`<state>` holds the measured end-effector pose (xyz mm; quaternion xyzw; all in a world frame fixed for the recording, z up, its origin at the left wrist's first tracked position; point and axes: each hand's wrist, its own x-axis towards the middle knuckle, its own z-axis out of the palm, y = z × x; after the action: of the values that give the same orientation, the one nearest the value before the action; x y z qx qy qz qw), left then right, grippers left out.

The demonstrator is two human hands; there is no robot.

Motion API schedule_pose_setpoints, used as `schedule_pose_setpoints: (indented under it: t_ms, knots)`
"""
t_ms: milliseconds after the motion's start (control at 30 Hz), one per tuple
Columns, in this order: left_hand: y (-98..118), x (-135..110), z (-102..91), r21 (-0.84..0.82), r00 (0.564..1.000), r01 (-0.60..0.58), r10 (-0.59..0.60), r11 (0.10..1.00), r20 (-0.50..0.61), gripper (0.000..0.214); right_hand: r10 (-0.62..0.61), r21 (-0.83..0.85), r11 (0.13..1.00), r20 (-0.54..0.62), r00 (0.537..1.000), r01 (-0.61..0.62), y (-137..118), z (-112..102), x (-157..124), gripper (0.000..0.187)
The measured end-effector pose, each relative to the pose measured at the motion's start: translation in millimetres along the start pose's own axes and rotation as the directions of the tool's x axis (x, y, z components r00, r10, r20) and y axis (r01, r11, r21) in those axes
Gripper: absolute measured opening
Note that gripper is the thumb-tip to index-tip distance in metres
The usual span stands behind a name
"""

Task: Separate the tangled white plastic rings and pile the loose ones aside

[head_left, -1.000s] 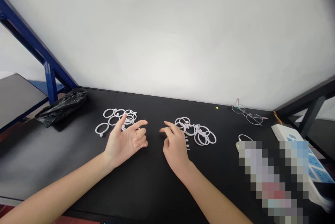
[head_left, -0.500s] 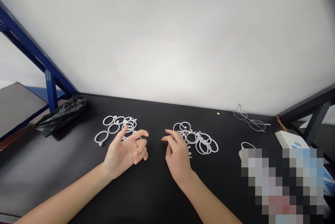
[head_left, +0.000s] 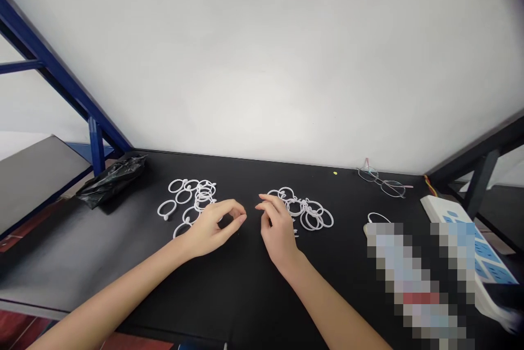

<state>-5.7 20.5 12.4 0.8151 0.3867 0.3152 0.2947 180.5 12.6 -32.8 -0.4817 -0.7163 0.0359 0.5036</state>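
My left hand (head_left: 215,227) is above the black table, palm turned down, thumb and index fingertips brought together with nothing visible between them. Behind and partly under it lies a loose group of white plastic rings (head_left: 166,208), some with a small round knob; the hand covers part of the nearest ones. Facing it across a small gap is my right hand (head_left: 278,230), its fingers loosely bent and apart, holding nothing. Just beyond the right hand lies a tangled second pile of white rings with small prongs (head_left: 313,221), partly hidden by the fingers.
A crumpled black plastic bag (head_left: 110,181) lies at the back left. Eyeglasses (head_left: 392,189) rest at the back right, near a white power strip (head_left: 446,213) and a pixelated patch. A white wall (head_left: 262,66) rises behind the black table (head_left: 245,295).
My left hand has rolled from palm up with spread fingers to palm down, thumb and index together. My right hand has barely changed. The view has shifted slightly, showing more of the near table edge.
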Motion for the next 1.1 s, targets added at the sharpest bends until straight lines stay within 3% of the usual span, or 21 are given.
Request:
schedule_pose_setpoints:
  t_ms: [167, 300, 500, 667, 833, 1100]
  knots:
    - [3.7, 10.3, 11.9, -0.093, 0.989, 0.148, -0.149, 0.985, 0.004, 0.028, -0.094, 0.063, 0.993, -0.138, 0.986, 0.104, -4.7, -6.3, 5.4, 0.035]
    - [4.4, 16.3, 24.7, -0.291, 0.987, 0.159, -0.141, 0.943, 0.083, 0.043, -0.164, 0.124, 0.974, -0.206, 0.965, 0.191, -9.4, -8.1, 6.4, 0.037]
    - [11.5, 16.6, 36.7, -0.474, 0.990, 0.132, -0.090, 0.871, 0.110, 0.041, -0.184, 0.186, 0.956, -0.217, 0.959, 0.226, -13.9, -6.5, 3.4, 0.035]
    - [8.6, 13.2, 39.9, -0.602, 0.985, 0.171, -0.116, 0.780, 0.130, 0.038, -0.183, 0.171, 0.960, -0.218, 0.959, 0.222, -15.5, -7.2, 2.0, 0.031]
    - [5.9, 8.3, 42.5, -0.620, 0.989, 0.146, -0.092, 0.771, 0.119, 0.044, -0.202, 0.174, 0.954, -0.222, 0.954, 0.242, -18.2, -7.8, 1.1, 0.032]
    - [11.1, 11.7, 36.3, -0.804, 0.963, 0.251, -0.223, 0.539, 0.151, 0.029, -0.145, 0.176, 0.968, -0.185, 0.972, 0.178, -16.6, -7.8, 0.0, 0.029]
